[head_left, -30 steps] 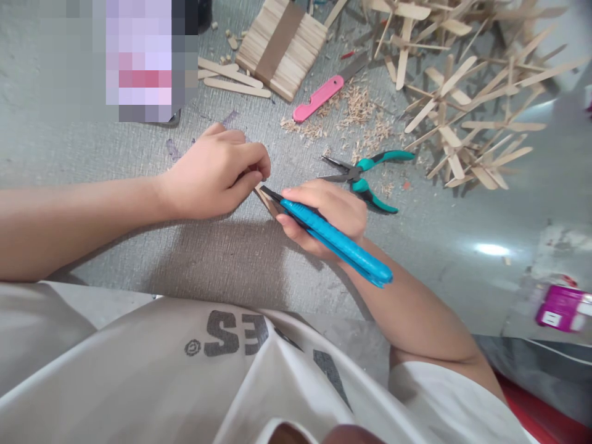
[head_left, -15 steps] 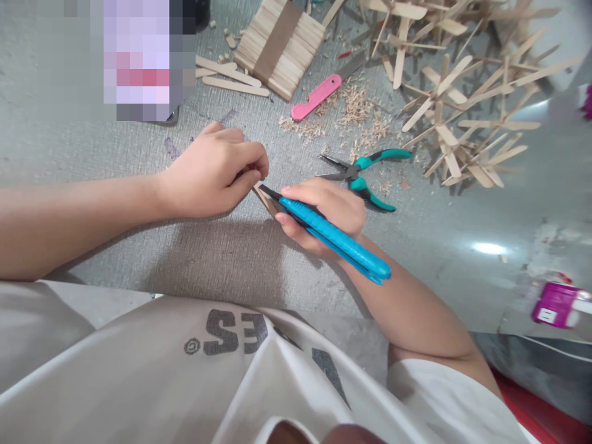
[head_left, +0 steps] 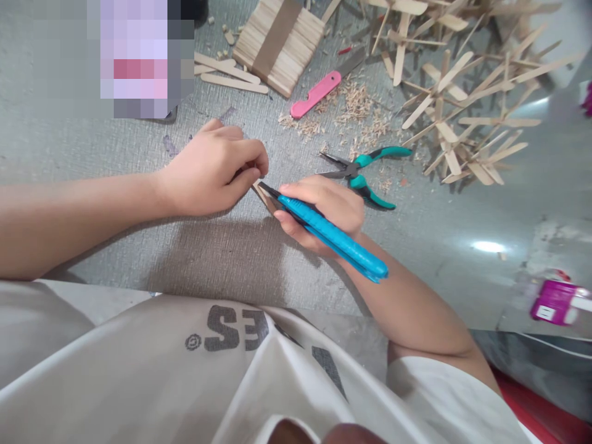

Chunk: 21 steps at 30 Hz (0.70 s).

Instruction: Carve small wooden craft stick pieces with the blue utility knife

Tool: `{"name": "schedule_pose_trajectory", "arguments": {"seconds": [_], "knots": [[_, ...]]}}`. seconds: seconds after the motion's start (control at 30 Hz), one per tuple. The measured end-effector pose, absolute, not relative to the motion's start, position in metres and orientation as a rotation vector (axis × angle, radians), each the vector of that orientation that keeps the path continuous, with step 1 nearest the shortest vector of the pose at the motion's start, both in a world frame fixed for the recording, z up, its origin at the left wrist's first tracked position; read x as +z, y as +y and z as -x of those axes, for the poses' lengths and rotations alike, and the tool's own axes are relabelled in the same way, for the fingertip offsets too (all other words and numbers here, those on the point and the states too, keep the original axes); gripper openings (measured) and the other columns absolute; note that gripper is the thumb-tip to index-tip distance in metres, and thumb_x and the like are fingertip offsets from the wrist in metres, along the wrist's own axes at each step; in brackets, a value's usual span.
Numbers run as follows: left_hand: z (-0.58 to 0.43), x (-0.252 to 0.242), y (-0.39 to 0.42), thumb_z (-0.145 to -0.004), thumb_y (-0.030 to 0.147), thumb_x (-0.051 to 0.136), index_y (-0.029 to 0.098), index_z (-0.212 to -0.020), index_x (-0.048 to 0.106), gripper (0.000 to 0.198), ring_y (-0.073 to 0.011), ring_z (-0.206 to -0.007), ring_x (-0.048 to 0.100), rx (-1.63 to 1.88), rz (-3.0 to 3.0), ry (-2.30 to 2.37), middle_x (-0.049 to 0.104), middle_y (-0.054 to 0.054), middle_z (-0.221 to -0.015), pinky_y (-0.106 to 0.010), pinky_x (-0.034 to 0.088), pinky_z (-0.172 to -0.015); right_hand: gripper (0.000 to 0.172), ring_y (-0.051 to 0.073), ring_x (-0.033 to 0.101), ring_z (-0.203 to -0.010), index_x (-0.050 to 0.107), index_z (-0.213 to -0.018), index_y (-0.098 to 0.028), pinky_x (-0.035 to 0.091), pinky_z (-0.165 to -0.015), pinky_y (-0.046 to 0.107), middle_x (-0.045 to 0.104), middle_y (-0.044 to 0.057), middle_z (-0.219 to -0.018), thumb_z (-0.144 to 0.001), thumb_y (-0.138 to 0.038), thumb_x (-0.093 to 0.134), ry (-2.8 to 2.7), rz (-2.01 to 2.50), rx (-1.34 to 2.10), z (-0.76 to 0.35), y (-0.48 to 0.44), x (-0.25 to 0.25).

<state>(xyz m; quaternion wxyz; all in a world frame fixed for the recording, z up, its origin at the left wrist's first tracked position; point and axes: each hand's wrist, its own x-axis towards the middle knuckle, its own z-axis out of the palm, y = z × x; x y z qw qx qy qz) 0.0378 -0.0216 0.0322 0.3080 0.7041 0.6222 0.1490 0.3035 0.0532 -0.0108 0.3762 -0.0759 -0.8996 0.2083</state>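
My left hand [head_left: 219,165] is closed in a pinch on one end of a wooden craft stick [head_left: 264,196], low over the grey table. In my right hand [head_left: 326,209] lies a blue utility knife [head_left: 333,237], its dark blade pointing up and left against the stick near my left fingertips. My right thumb seems to touch the lower part of the stick; part of it is hidden behind the knife and fingers. Just beyond my right hand, teal-handled pliers [head_left: 355,171] rest with their jaws apart.
A banded bundle of craft sticks [head_left: 282,46] and a few loose sticks [head_left: 234,84] lie at the back. Near them are a pink folding saw [head_left: 317,95] and wood shavings [head_left: 358,103]. Crossed-stick assemblies [head_left: 448,117] fill the back right. A purple package [head_left: 555,302] lies far right.
Both hands, the stick and the knife hold almost the same pose. The whole view has shifted very slightly.
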Motion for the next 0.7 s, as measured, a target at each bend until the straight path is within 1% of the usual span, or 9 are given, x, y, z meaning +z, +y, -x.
{"name": "schedule_pose_trajectory", "arguments": {"seconds": [0.07,0.2,0.33,0.5,0.6,0.7], "knots": [[-0.039,0.034,-0.021,-0.109,0.044,0.040,0.027,-0.118,0.082,0.047,-0.0235,-0.110,0.070,0.372,-1.854,1.657,0.079,-0.008,-0.104,-0.064,0.055,-0.133,0.030,0.012,0.085,-0.098,0.079,-0.138,-0.020,0.070,-0.092,0.022,0.090,0.003,-0.111,-0.113,-0.038,0.079,-2.308,0.185,0.530,-0.304,0.053,-0.011],[-0.039,0.032,-0.021,-0.109,0.044,0.040,0.028,-0.117,0.082,0.046,-0.0250,-0.111,0.071,0.374,-1.856,1.655,0.079,-0.008,-0.103,-0.063,0.055,-0.132,0.033,0.012,0.086,-0.101,0.078,-0.141,-0.021,0.071,-0.094,0.023,0.090,0.003,-0.113,-0.113,-0.039,0.080,-2.324,0.192,0.534,-0.305,0.053,-0.011],[-0.037,0.030,-0.021,-0.109,0.043,0.043,0.026,-0.116,0.082,0.044,-0.0233,-0.108,0.069,0.429,-1.863,1.636,0.080,-0.009,-0.102,-0.064,0.056,-0.131,0.032,0.010,0.085,-0.102,0.077,-0.141,-0.021,0.069,-0.094,0.022,0.089,0.002,-0.113,-0.115,-0.039,0.078,-2.332,0.199,0.521,-0.306,0.054,-0.011],[-0.038,0.033,-0.021,-0.109,0.039,0.045,0.026,-0.117,0.083,0.041,-0.0219,-0.108,0.070,0.403,-1.836,1.654,0.078,-0.007,-0.099,-0.061,0.056,-0.133,0.032,0.011,0.083,-0.101,0.075,-0.142,-0.021,0.069,-0.094,0.024,0.088,0.004,-0.114,-0.116,-0.039,0.077,-2.340,0.177,0.433,-0.306,0.049,-0.012],[-0.038,0.034,-0.019,-0.107,0.037,0.046,0.028,-0.117,0.083,0.040,-0.0228,-0.107,0.073,0.394,-1.828,1.655,0.076,-0.006,-0.093,-0.060,0.057,-0.133,0.026,0.011,0.080,-0.098,0.074,-0.140,-0.023,0.066,-0.094,0.026,0.086,0.003,-0.109,-0.117,-0.035,0.074,-2.380,0.197,0.378,-0.305,0.044,-0.012],[-0.036,0.031,-0.017,-0.105,0.035,0.048,0.029,-0.115,0.084,0.038,-0.0229,-0.104,0.076,0.423,-1.840,1.647,0.071,-0.004,-0.085,-0.056,0.058,-0.128,0.022,0.012,0.076,-0.093,0.072,-0.138,-0.023,0.061,-0.090,0.028,0.082,0.003,-0.101,-0.119,-0.034,0.067,-2.432,0.179,0.364,-0.303,0.043,-0.011]]}}
